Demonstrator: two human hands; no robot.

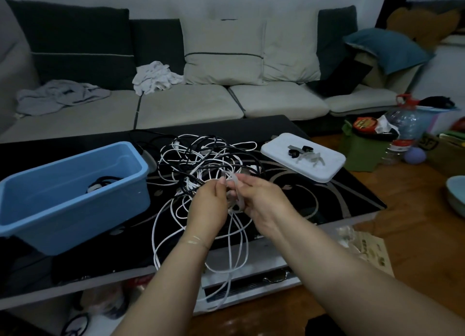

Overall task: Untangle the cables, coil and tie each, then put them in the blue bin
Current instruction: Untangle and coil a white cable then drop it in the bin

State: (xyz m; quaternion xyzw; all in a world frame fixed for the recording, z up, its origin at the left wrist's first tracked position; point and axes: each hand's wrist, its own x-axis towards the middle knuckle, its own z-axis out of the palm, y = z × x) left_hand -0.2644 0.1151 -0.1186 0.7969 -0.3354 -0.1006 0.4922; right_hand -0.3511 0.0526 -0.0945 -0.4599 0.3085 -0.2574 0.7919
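Note:
A tangle of black and white cables [201, 159] lies on the black coffee table [327, 197]. My left hand [207, 204] and my right hand [261, 197] meet above the tangle's near side, both pinching a pale translucent tie [237, 197] wrapped around a white cable [236, 255] whose long loops hang over the table's front edge. The blue bin [63, 192] stands at the left of the table, with a coiled dark cable [103, 181] inside it.
A white tray [314, 169] at the table's right back holds black and pale ties. A sofa [188, 104] runs behind the table. Bottles, bags and boxes crowd the floor at the right [402, 129]. A printed sheet [370, 250] lies beside the table's right front corner.

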